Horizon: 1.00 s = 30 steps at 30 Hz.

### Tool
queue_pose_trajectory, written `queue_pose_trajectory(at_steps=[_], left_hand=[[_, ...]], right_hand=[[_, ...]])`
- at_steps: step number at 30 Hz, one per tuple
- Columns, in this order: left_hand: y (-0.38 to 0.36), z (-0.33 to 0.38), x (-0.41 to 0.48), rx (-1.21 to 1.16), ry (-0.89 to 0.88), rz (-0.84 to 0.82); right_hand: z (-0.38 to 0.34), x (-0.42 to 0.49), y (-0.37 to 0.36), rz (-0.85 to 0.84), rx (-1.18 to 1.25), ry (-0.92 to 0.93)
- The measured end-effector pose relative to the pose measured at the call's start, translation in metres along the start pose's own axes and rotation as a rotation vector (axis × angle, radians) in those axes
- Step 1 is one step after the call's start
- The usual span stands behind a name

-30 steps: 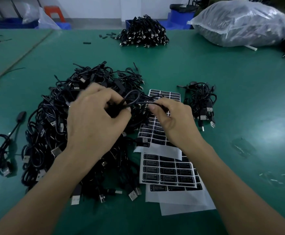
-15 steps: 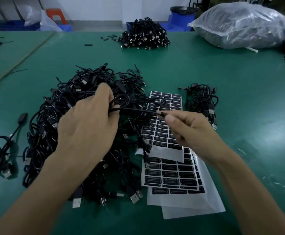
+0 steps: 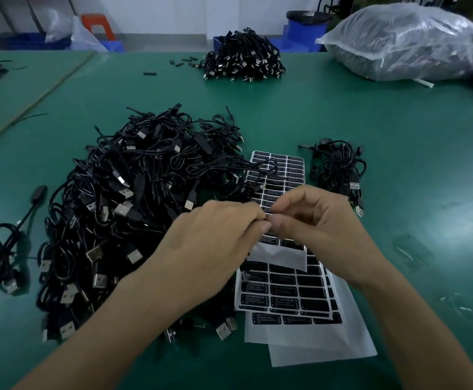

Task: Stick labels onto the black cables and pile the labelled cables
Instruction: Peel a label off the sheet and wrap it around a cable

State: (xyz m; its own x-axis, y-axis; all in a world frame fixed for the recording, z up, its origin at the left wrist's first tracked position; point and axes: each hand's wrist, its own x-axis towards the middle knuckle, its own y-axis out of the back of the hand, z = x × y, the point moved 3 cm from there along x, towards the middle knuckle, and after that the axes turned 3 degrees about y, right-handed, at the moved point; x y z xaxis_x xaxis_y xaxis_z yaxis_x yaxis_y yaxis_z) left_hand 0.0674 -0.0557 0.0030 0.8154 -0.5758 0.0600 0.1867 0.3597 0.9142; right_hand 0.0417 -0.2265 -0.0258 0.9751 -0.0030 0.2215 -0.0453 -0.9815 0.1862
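Note:
A large tangled pile of black USB cables (image 3: 134, 206) lies on the green table (image 3: 342, 114), left of centre. Sheets of black labels (image 3: 286, 294) lie to its right, one upper sheet (image 3: 286, 173) overlapping the others. My left hand (image 3: 215, 243) and my right hand (image 3: 317, 220) meet fingertip to fingertip just above the upper sheet. Both pinch a thin black cable that is almost wholly hidden by the fingers. A small pile of cables (image 3: 339, 170) sits right of the sheets.
Another heap of cables (image 3: 243, 60) stands at the table's far side, with a full clear plastic bag (image 3: 409, 40) at far right. A single cable (image 3: 7, 243) lies alone at the left. Blue bins (image 3: 302, 38) stand behind the table.
My hands have come down and together over the label sheet. The cable that was stretched between them is now gathered into the fingertips, and my right hand has closed in toward my left.

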Motion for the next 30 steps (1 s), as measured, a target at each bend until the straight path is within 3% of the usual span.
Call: queue_pose_trajectory(at_steps=[4, 6, 10, 14, 20, 27, 30], left_hand=[[-0.016, -0.004, 0.001, -0.074, 0.030, 0.051], [-0.023, -0.003, 0.000, -0.080, 0.009, 0.057], [-0.022, -0.007, 0.000, -0.099, -0.053, 0.028], [-0.025, -0.007, 0.000, 0.050, -0.095, -0.044], [-0.020, -0.015, 0.001, 0.133, 0.030, 0.139], [-0.025, -0.026, 0.004, 0.075, 0.145, 0.163], [-0.022, -0.025, 0.004, -0.096, 0.157, 0.167]], right_hand=[[0.005, -0.004, 0.023, 0.371, -0.175, -0.158], [0.003, -0.007, 0.032, 0.437, -0.116, -0.228], [-0.004, -0.013, 0.031, 0.373, 0.222, -0.397], [-0.009, -0.015, 0.032, 0.397, 0.424, -0.505], [-0.004, -0.011, 0.019, 0.428, 0.651, -0.518], [0.006, -0.011, -0.018, 0.055, 0.337, -0.582], [0.010, -0.011, -0.021, 0.074, 0.242, -0.565]])
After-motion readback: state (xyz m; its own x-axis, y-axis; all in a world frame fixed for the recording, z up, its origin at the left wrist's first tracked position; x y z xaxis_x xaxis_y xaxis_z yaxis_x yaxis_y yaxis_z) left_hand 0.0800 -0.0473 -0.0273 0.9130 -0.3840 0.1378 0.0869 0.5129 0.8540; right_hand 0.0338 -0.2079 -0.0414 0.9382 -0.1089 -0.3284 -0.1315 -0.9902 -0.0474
